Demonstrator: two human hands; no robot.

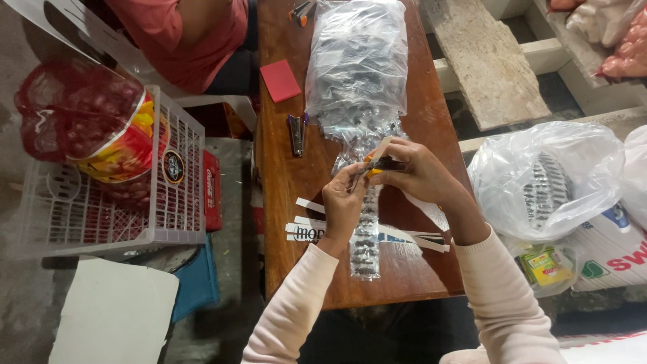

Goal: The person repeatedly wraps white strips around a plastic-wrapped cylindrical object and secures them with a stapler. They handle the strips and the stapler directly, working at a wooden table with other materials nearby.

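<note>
Left hand point(342, 202): fingers clenched on paper strip point(375, 154) | Right hand point(421, 172): stapler point(381, 164) gripped | Position: above narrow packet bag point(366, 236), bench point(283, 182) near edge

sleeves — pale pink, long, ribbed cuffs at wrists | left hand point(342, 205) bare | right hand point(421, 174) bare — no rings seen

- L hand point(342, 202): fingers curled, thumb + forefinger pinched, wrist bent upward.
- R hand point(419, 172): fingers closed in a grip, just beside L.
- Both forearms angled inward, pale pink sleeves.
</note>
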